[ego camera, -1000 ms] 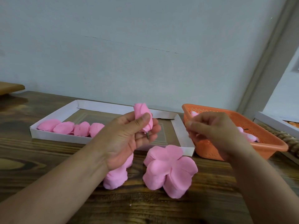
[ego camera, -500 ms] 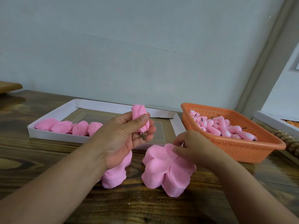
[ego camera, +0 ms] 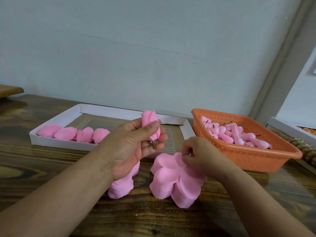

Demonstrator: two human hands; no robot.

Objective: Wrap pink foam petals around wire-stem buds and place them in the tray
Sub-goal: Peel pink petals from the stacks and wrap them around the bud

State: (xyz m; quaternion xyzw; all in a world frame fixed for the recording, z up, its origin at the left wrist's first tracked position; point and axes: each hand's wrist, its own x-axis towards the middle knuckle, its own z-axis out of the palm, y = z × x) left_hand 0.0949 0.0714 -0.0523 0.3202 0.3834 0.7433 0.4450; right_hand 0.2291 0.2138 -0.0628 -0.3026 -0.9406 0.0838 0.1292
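My left hand [ego camera: 135, 146] grips a pink wrapped bud [ego camera: 150, 124] upright above the table, its short wire stem poking out below my fingers. On the table in front lies a stack of pink flower-shaped foam petals [ego camera: 172, 180]. My right hand [ego camera: 200, 157] rests on the stack's top right and pinches at the top petal. A second pink petal stack [ego camera: 122, 184] lies partly hidden under my left wrist. The white cardboard tray [ego camera: 56, 143] behind holds several wrapped pink buds [ego camera: 73, 133] at its left end.
An orange perforated basket [ego camera: 248, 158] at the right holds several pink wire-stem buds [ego camera: 239, 135]. A white-edged tray [ego camera: 290, 129] and a brown beaded object [ego camera: 306, 149] sit at the far right. The wooden table [ego camera: 51, 168] meets a pale wall behind.
My right hand came down from in front of the basket onto the petal stack and now pinches at its top petal. My left hand has kept the bud in place.
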